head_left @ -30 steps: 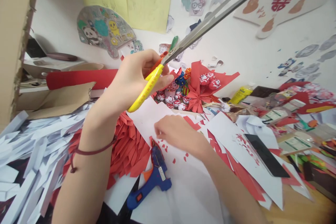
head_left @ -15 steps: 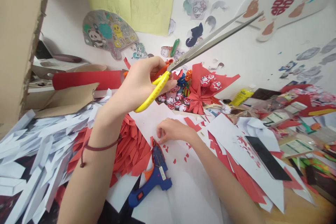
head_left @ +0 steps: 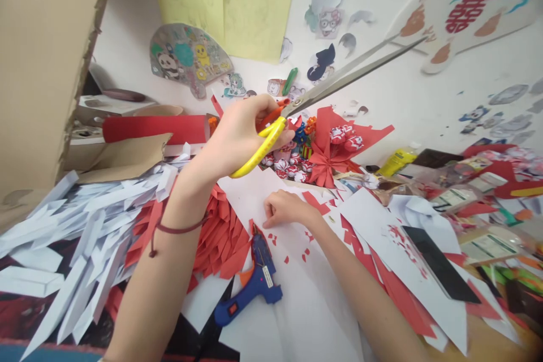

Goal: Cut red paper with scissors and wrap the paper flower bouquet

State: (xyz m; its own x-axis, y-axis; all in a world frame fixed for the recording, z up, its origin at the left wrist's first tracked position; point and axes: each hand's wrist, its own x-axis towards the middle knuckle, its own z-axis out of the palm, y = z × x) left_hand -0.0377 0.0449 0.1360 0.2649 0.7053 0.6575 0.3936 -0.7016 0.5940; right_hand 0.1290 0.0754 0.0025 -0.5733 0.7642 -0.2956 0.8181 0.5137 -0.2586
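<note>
Bright, even daylight, soft faint shadows, slight motion blur, wide-angle bending at the edges

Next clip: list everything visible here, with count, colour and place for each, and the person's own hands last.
scissors: one, yellow and orange handles, long steel blades, raised above the table in the left hand
glue gun: one, blue with orange trigger, lying on white paper near the centre bottom
white paper sheets: several, centre and right of the table
red paper scraps: many small bits, on the white paper by the right hand
red folded strips: a pile, under the left wrist
white folded strips: a large pile, left
red paper bouquet: one, centre back
black phone: one, right
left hand: gripping the scissors' handles
right hand: fingertips down on the white paper
</note>
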